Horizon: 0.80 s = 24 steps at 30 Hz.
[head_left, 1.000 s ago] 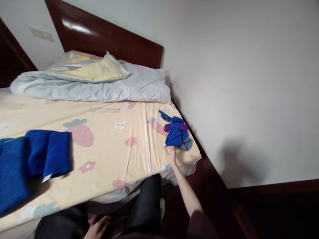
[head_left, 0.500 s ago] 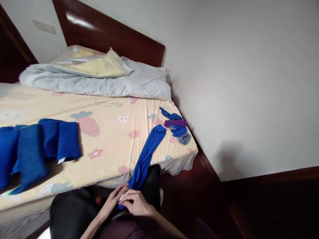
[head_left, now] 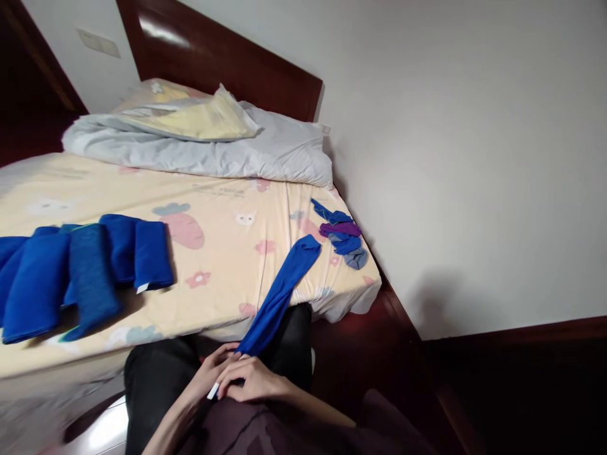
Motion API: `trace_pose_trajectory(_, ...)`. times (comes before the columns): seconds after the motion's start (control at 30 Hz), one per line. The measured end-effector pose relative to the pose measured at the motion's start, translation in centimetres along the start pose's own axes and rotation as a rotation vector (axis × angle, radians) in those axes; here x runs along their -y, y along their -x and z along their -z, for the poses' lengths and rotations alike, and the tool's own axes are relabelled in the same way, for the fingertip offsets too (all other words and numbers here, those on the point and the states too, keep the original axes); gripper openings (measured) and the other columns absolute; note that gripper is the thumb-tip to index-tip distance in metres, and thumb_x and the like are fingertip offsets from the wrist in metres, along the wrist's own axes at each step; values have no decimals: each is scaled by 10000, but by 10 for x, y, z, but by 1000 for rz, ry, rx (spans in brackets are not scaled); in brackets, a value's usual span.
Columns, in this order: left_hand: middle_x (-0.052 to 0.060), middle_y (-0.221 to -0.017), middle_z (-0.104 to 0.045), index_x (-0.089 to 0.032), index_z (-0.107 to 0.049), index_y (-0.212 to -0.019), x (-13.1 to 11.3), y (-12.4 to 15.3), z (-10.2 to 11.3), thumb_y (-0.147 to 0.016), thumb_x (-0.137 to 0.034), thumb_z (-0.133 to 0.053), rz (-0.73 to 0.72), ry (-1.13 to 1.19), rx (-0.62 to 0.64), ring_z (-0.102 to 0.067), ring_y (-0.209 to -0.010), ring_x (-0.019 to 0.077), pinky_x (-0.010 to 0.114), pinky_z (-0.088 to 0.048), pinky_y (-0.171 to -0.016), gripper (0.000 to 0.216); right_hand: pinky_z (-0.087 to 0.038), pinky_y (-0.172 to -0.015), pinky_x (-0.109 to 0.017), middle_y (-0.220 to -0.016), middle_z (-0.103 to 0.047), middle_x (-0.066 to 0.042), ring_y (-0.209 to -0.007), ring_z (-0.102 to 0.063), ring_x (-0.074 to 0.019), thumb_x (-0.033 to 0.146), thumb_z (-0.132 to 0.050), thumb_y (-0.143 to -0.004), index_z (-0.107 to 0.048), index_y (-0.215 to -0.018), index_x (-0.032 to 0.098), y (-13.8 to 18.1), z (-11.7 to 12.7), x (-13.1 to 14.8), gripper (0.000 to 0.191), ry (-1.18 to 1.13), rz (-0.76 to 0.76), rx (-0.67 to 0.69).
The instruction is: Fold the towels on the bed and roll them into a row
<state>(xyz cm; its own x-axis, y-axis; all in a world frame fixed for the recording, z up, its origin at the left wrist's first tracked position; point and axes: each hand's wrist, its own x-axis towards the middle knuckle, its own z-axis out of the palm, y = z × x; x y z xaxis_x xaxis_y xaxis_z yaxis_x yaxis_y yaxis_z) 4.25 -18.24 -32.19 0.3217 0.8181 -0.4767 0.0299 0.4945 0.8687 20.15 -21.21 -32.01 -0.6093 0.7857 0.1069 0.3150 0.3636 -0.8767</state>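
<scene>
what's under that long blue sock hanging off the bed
The far end of the long blue sock lies on the yellow patterned sheet. Its middle crosses the bed edge over a black trouser leg. The left hand and right hand grip its near end, hiding what's beneath.

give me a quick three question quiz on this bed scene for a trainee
1. True or false: the long blue fabric sock lies wholly on the yellow patterned bed sheet.
2. Who holds the sock's lower end? A the left hand alone; B the right hand alone; C both hands.
3. Which lies nearer the white wall: the small pile of blue, purple and grey socks or the row of folded blue cloths?

Key
1. False: it hangs off the bed's edge down to the hands.
2. C
3. The small pile of socks.
</scene>
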Motion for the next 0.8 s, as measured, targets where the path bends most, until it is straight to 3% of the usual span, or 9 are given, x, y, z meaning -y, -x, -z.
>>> trace_pose_trajectory(0.13, 75, -809, -740, -175, -704, -866, 14, -2, 10, -603, -821, -744, -62, -116, 19, -720, -802, 262, 362, -593, -790, 699, -401, -1137, -288, -964, -812, 39, -1041, -739, -120, 80, -646, -868, -683, -695, 221, 4, -6, 0, 227, 87, 18, 146)
trace_pose_trajectory(0.27, 90, -883, -714, -208, -686, -803, 15, -2, 16, -673, -821, -643, -233, -412, -267, -706, -849, 284, 393, -592, -829, 628, -395, -1147, -302, -969, -801, 19, -1037, -724, -134, 94, -631, -901, -700, -776, 215, 8, 0, 5, 187, 67, 53, 179)
trace_pose_trajectory(0.37, 107, -1004, -687, -220, -678, -899, 1, 6, 14, -836, -663, -559, -403, -524, -400, -706, -907, 280, 380, -588, -868, 463, -476, -1055, -272, -1011, -781, -9, -1047, -709, -155, 142, -623, -937, -732, -908, 221, 8, 2, 13, 137, 5, 0, 67)
trace_pose_trajectory(0.5, 99, -1055, -688, -215, -653, -1071, -23, 23, 8, -973, -377, -428, -535, -630, -299, -714, -914, 234, 310, -577, -829, 294, -541, -959, -311, -1087, -718, -65, -1020, -682, -203, 222, -684, -924, -714, -1125, 219, 1, 7, 23, 203, 12, -104, -326)
trace_pose_trajectory(0.6, 103, -1097, -686, -201, -664, -1127, -30, 36, 4, -962, -199, -372, -622, -767, -231, -716, -865, 195, 268, -563, -757, 335, -498, -1042, -403, -1184, -676, -101, -1125, -618, -252, 138, -690, -876, -710, -1208, 239, -8, 26, 23, 348, 229, -125, -538)
trace_pose_trajectory(0.7, 91, -1116, -691, -208, -670, -1211, -34, 48, 2, -897, -41, -345, -769, -916, -137, -715, -822, 162, 246, -556, -735, 482, -451, -1070, -451, -1262, -667, -104, -1197, -571, -269, 23, -646, -829, -742, -1192, 250, -18, 60, 17, 438, 466, -59, -473)
trace_pose_trajectory(0.8, 98, -1140, -702, -212, -636, -1326, -41, 62, 6, -870, 16, -329, -945, -1013, -65, -729, -848, 162, 241, -568, -738, 595, -474, -979, -408, -1138, -727, -72, -1090, -620, -235, -71, -570, -787, -778, -1077, 230, -22, 93, 6, 467, 559, 8, -395)
